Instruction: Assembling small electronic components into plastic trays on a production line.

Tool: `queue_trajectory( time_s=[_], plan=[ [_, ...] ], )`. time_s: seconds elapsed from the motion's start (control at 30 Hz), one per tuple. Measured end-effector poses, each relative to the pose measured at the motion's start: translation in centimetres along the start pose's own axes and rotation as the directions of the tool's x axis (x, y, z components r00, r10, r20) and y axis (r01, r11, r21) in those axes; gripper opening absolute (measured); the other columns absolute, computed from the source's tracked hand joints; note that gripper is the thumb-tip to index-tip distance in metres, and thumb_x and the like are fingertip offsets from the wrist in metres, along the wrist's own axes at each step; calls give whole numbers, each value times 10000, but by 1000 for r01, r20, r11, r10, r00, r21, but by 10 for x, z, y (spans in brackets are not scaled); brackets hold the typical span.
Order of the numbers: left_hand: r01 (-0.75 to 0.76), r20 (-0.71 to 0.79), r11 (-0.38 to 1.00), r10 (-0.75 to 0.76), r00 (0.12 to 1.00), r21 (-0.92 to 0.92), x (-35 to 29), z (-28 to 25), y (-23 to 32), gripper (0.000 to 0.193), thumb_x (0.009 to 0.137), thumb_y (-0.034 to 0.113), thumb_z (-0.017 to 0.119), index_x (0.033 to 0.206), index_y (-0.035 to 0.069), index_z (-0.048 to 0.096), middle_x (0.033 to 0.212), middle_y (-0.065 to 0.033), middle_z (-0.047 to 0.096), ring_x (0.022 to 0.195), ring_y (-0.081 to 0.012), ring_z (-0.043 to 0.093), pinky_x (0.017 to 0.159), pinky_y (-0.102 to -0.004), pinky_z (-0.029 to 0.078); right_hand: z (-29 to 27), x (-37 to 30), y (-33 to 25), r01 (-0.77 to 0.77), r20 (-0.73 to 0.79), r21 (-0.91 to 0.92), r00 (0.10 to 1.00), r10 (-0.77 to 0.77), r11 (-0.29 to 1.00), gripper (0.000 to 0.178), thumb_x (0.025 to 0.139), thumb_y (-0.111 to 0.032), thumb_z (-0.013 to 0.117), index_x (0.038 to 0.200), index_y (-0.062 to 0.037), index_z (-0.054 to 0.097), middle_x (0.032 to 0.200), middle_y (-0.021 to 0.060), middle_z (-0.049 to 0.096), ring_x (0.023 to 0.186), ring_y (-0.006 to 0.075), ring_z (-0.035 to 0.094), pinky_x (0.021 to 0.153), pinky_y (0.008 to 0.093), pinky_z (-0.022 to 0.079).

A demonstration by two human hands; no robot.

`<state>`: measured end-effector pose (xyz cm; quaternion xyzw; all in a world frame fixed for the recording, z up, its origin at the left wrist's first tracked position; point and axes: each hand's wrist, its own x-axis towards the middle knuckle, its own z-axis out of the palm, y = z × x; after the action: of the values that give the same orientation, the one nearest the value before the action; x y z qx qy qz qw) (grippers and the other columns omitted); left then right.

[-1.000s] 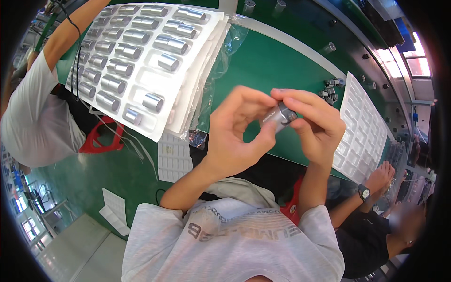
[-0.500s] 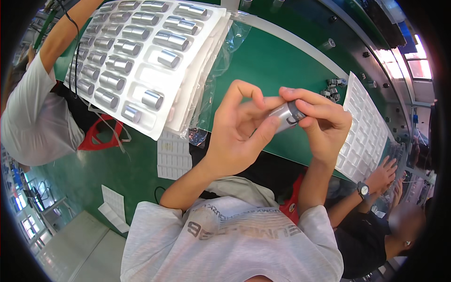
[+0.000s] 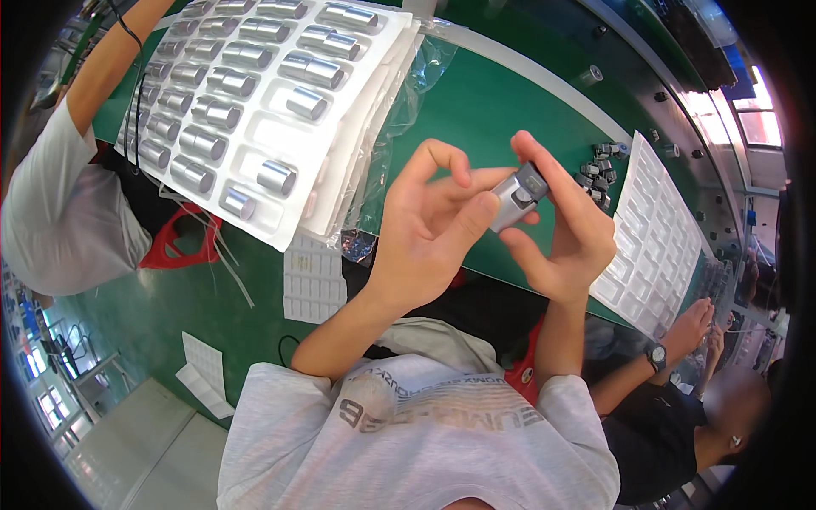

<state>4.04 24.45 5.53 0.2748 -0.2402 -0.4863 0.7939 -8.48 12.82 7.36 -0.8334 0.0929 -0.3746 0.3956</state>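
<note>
A small silver cylinder (image 3: 511, 206) with a dark grey end (image 3: 532, 180) and a notch in its side is held in front of me, tilted. My left hand (image 3: 422, 234) grips its silver body between thumb and fingers. My right hand (image 3: 571, 242) is open beside the dark end, its fingers stretched up along it and the thumb apart below. To the left, a white moulded tray (image 3: 276, 132) carries rows of similar silver cylinders (image 3: 246, 56), with some pockets bare. It lies on a stack of trays with clear plastic film (image 3: 416, 93).
A green worktable (image 3: 484, 106) spans the far side. Small dark grey and metal parts (image 3: 597, 174) are heaped near a second white tray (image 3: 650, 238) at right. A co-worker's arm (image 3: 115, 68) reaches in at left; another's watch-wearing arm (image 3: 633, 374) is at right. A red stool (image 3: 180, 240) stands left.
My right fingers have loosened from the cylinder's dark end and straightened, with the thumb moved away. The cylinder has turned, showing its notch more fully. My left hand still holds it.
</note>
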Motion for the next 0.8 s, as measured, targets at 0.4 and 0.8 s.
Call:
queue_trajectory(
  time_s=[0.4,0.8],
  plan=[
    [97,-40,988,-102,994,-116,-1,0,1,181,1004,17,532,1100,48,382,1223,-265,639,1026,-263,684,902,-352,551,4,-1,-1,30,-55,-52,998,-33,998,608,730,-116,852,1267,55,623,1265,242,646,1110,340,676,892,360,561],
    [-6,17,996,5,1000,84,2,-3,-5,230,969,-33,540,1157,12,416,1201,-171,576,1060,-179,638,878,-281,502,-9,1,5,-233,-58,454,955,290,860,131,877,-27,727,991,36,730,1045,238,714,959,275,683,815,362,574]
  ],
)
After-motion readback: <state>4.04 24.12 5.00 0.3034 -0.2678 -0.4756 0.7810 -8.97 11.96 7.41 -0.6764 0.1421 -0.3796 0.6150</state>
